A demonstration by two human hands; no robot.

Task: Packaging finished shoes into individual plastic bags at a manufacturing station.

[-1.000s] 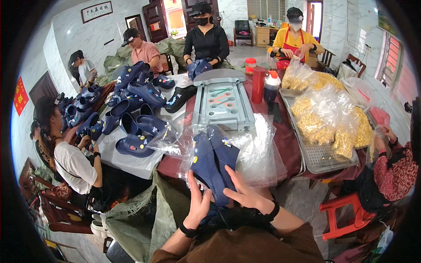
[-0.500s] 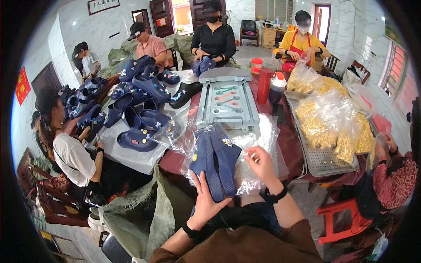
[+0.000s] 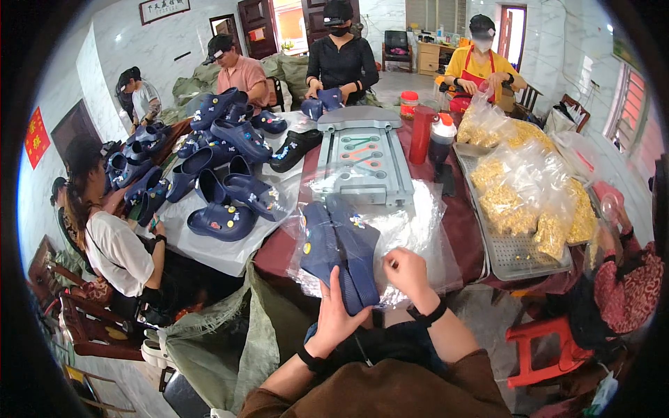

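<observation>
A pair of navy clogs with small coloured charms lies before me, toes pointing away, largely inside a clear plastic bag. My left hand grips the clogs at their near, heel end, thumb on one side and fingers on the other. To the right of the heels my right hand is closed in a pinch at the bag's near edge. The film between its fingertips is hard to make out. Beyond the toes stands a grey plastic case-like board with coloured markings.
Decorated navy clogs are heaped on the white-covered table at left, beside a black clog. At right, a metal tray holds bags of yellow pieces. A red cylinder and dark bottle stand between. Several people work around.
The bag now reaches further over the clogs toward their heels. My right hand has come slightly nearer and its fingers have curled in. My left hand still holds the heels.
</observation>
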